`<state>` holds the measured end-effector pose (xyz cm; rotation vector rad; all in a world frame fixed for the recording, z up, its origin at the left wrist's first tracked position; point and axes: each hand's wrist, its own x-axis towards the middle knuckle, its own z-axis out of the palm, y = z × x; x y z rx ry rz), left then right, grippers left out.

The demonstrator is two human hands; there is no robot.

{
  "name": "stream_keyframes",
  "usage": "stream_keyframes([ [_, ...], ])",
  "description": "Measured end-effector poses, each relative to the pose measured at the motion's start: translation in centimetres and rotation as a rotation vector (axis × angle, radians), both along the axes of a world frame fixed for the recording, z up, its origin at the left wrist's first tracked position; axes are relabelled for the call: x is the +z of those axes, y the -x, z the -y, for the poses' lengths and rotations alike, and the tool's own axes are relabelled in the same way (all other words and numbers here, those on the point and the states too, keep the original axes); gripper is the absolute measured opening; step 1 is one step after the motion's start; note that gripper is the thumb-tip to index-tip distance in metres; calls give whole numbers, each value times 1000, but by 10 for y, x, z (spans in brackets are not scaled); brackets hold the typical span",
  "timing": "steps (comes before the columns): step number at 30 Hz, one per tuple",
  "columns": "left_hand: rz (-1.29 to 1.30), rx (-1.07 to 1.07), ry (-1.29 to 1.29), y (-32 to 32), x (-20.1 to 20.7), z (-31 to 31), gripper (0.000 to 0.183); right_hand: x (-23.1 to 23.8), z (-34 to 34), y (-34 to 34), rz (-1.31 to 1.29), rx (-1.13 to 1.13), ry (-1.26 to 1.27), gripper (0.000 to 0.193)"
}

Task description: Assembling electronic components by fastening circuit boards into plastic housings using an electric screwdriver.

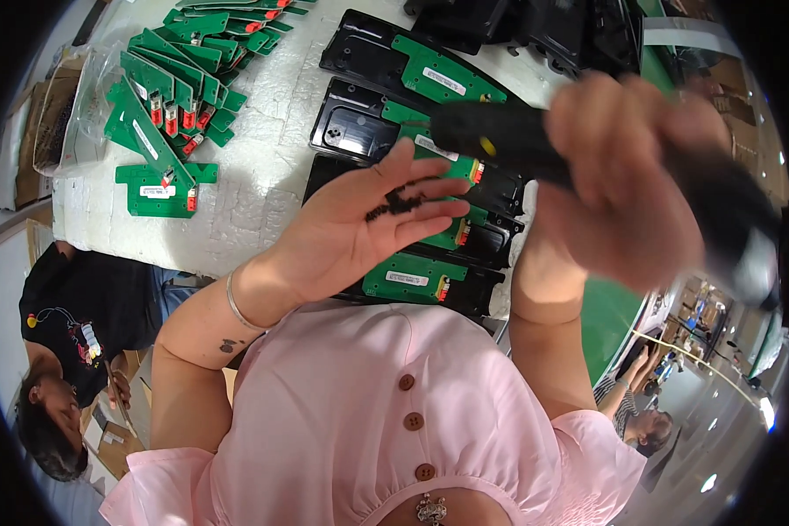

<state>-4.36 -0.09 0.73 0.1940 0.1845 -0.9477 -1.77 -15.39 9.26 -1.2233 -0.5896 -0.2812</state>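
Observation:
My left hand [351, 219] is turned palm up over the row of black plastic housings [352, 123], its fingers apart and slightly curled. A small heap of black screws [396, 204] rests in it, at the base of the fingers. Blurred by motion, my right hand [622, 175] is closed around a black electric screwdriver [500, 131], whose front end points left over the housings. Each housing in the row carries a green circuit board [403, 279] with a white label and a red-and-yellow connector. My hands and the screwdriver cover parts of the middle housings; the screwdriver's tip is not clear.
Loose green circuit boards [162, 74] with red connectors are piled at the far left of the white foam-like work surface [263, 131]. More black housings [535, 31] lie at the back right. One person [88, 307] is at the left, another [640, 421] farther off at the right.

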Motion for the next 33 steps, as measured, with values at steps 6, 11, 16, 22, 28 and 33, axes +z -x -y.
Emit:
stream_keyframes([
  [6, 27, -2, -160, 8, -5, -10, 37, -13, -36, -23, -365, -240, -50, 28],
  [11, 144, -23, -153, 11, -6, -13, 22, -17, -34, -32, -342, -233, -48, 28],
  [16, 199, -51, -211, 6, -5, -16, 16, -18, -37, -38, -334, -145, 20, 27],
  [22, 160, 17, -315, 3, 1, -16, 15, -31, -30, -47, -172, -7, 134, 19],
  [28, 42, 113, -265, 3, -7, -15, 17, -14, -42, -38, -413, -149, 54, 25],
  [33, -67, 130, -221, 4, -4, -11, 18, 10, -4, -15, -48, 48, 72, 23],
])
